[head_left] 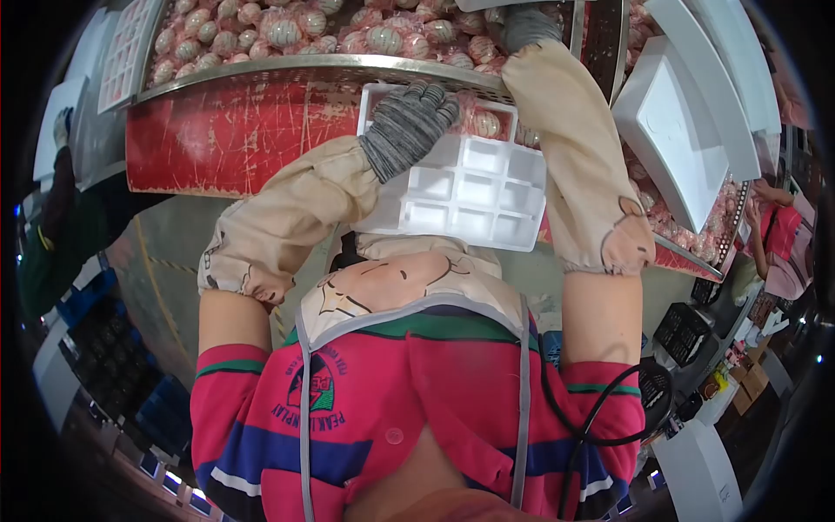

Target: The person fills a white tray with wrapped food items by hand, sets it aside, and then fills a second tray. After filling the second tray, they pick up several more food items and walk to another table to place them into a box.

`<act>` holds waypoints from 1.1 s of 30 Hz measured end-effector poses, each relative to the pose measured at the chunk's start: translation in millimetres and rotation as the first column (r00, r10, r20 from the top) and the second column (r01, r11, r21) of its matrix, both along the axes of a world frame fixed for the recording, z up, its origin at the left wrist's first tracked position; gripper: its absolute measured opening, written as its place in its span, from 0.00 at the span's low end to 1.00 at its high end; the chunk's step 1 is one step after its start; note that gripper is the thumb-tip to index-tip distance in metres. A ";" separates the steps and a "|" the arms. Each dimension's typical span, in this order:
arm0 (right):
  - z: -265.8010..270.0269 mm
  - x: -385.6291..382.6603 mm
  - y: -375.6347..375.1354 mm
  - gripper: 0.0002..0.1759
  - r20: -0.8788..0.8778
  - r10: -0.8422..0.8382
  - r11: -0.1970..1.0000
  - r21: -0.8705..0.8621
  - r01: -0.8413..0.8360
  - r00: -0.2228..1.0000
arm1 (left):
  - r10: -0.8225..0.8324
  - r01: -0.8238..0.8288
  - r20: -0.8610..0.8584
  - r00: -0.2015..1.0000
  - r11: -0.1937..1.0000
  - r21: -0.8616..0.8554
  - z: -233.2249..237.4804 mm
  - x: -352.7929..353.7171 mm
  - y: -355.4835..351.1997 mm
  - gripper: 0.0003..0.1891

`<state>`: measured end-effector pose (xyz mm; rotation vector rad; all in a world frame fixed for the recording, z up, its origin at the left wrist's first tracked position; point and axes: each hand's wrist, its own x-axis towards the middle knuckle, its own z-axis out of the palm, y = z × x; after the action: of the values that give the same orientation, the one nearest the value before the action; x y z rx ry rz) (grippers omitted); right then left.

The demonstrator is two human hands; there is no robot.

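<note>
My left hand (407, 128), in a grey knit glove, lies over the upper left of a white compartment tray (474, 228). Its fingers are bent and close together, and what is under them is hidden. Beside its fingertips, pale round items in clear, pink-tinted wrappers (487, 124) sit in the tray's top row; several lower compartments show bare white. My right hand (529, 28), in a matching glove, reaches into the metal-edged bin (348, 63) at the top. Its fingers are hidden among the wrapped round items (384, 39) and under a pale edge.
A worn red panel (235, 139) runs below the bin. White foam boxes (665, 130) stand at the right beside more wrapped items. Another compartment tray (130, 52) is at the upper left. Other people are at the far left and right (787, 239).
</note>
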<state>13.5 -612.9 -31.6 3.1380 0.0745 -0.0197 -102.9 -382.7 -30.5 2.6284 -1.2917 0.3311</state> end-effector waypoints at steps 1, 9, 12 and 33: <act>-1.5 5.8 1.7 0.20 -0.012 0.006 1.000 0.009 -0.006 1.000 | 0.003 -0.003 -0.006 1.000 1.000 0.007 -6.0 -1.2 -2.8 0.16; 2.7 20.8 13.2 0.18 -0.034 0.052 0.992 0.116 -0.048 0.998 | -0.009 0.111 -0.408 0.913 0.968 0.226 -23.7 28.5 -17.8 0.14; 6.8 22.8 15.6 0.17 -0.029 0.049 0.984 0.175 -0.043 0.998 | -0.009 0.172 -0.462 0.887 0.934 0.312 -15.9 32.1 -25.7 0.14; 11.4 -218.7 -49.8 0.24 -0.158 0.331 0.856 0.464 -0.226 0.930 | -0.056 0.250 -0.360 0.931 0.817 0.519 -43.6 23.5 -50.7 0.13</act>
<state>-205.2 -662.7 -20.2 3.5148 0.6271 -0.4332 -79.4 -433.4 -74.0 2.8076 -1.6563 -0.5915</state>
